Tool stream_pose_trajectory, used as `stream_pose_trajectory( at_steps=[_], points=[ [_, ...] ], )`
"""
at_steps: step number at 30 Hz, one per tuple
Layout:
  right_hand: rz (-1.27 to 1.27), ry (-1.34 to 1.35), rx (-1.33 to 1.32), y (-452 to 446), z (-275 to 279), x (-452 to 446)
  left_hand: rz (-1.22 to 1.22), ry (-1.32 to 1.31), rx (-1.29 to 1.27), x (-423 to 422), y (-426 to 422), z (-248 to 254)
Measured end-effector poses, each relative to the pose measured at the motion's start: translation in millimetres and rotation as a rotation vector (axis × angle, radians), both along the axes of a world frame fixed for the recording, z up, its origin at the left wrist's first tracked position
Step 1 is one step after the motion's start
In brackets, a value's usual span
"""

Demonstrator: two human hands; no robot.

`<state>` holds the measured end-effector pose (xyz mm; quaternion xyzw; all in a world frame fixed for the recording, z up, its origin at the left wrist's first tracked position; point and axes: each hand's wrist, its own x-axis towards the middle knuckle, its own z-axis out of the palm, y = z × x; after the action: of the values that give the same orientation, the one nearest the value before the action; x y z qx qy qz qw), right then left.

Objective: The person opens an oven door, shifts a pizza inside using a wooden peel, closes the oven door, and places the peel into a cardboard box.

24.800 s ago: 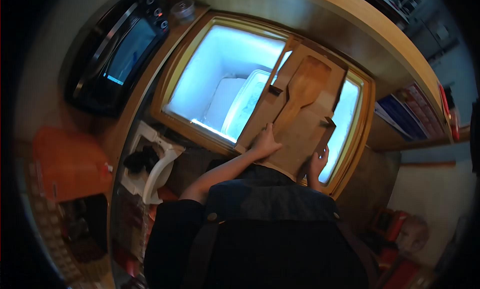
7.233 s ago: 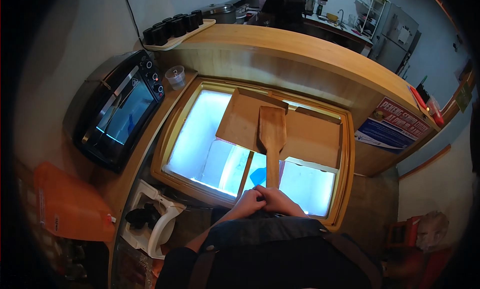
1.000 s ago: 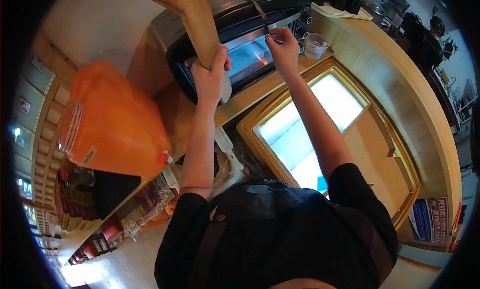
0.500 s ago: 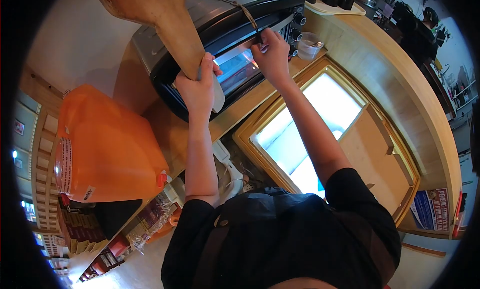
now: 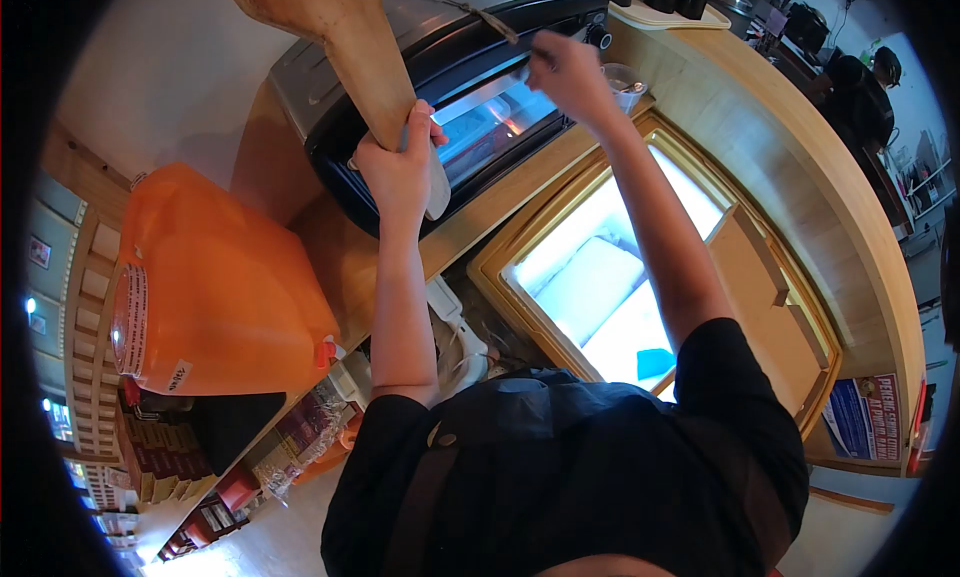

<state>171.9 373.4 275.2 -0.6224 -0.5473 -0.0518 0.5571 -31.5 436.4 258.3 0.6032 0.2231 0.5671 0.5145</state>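
My left hand point(image 5: 396, 172) is wrapped around the handle of a wooden peel point(image 5: 365, 67), whose broad end rises out of the top of the view. Beyond it stands a black and silver toaster oven point(image 5: 490, 142) with a lit glass door. My right hand point(image 5: 572, 72) is at the oven's right side, by its control knob point(image 5: 599, 37). Its fingers are curled and slightly blurred, and anything inside them is hidden. A thin brown cord point(image 5: 480, 15) lies across the oven top, its end just beyond my right fingers.
A clear plastic cup point(image 5: 625, 85) sits right of the oven. In front is a gold-framed chest freezer point(image 5: 590, 277), brightly lit inside, with a brown panel point(image 5: 750, 307) over part. An orange jerrycan point(image 5: 220, 287) stands at left. A person point(image 5: 862, 97) is at the far right.
My right hand has moved up and right, away from the cord's end and the oven door. My left hand and the peel have shifted slightly right. The far person has moved.
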Motion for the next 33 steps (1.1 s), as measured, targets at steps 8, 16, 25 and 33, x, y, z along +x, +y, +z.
stream_pose_trajectory(
  at_steps=[8, 16, 25, 33],
  points=[
    [0.098, 1.256, 0.308, -21.9, -58.3, -26.1, -0.038, 0.078, 0.106, -12.1, -5.8, -4.1],
    [0.49, 1.459, 0.16, -51.3, -58.4, -64.8, -0.327, 0.138, -0.002, -66.8, -71.1, -24.3],
    [0.434, 1.751, 0.26, -127.8, -137.7, -79.4, -0.612, 0.451, -0.245, -129.7, -161.1, -64.5],
    [0.294, 2.076, 0.272, -157.8, -248.6, -86.9, -0.821, 0.346, -0.584, -153.3, -198.6, -70.3]
  ],
)
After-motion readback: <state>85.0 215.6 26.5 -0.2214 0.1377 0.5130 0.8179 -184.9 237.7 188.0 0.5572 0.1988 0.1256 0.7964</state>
